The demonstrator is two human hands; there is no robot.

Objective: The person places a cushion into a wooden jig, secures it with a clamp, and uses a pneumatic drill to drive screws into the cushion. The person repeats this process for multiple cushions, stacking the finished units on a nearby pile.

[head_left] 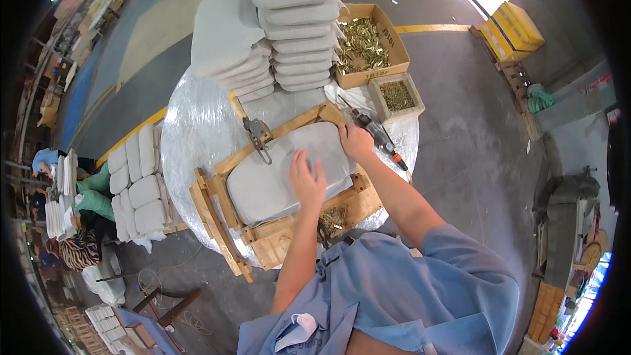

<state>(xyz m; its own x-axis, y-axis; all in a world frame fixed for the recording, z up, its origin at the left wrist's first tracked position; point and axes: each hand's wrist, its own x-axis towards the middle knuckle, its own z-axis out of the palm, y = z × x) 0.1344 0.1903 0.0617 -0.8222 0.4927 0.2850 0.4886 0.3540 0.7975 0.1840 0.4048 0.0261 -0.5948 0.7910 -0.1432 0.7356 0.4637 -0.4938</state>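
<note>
A light grey padded seat cushion (263, 181) lies inside a wooden frame (220, 164) on the round table. My left hand (307, 183) rests on the cushion's upper surface, its fingers stretched out and apart. At the cushion's right end, my right hand (355, 141) grips the edge close to the frame's corner, the fingertips partly hidden. A metal toggle clamp (257, 133) sits on the frame's far rail, its loop reaching over the cushion. Just right of my right hand lies a power screwdriver (378, 134) with an orange-and-black end.
Tall stacks of grey cushions (299, 33) stand at the table's far side. Beside them are a cardboard box (397, 49) of brass-coloured metal pieces and a smaller box (413, 106) of screws. More cushions (139, 184) are piled at left. Loose fasteners (333, 220) lie near my body.
</note>
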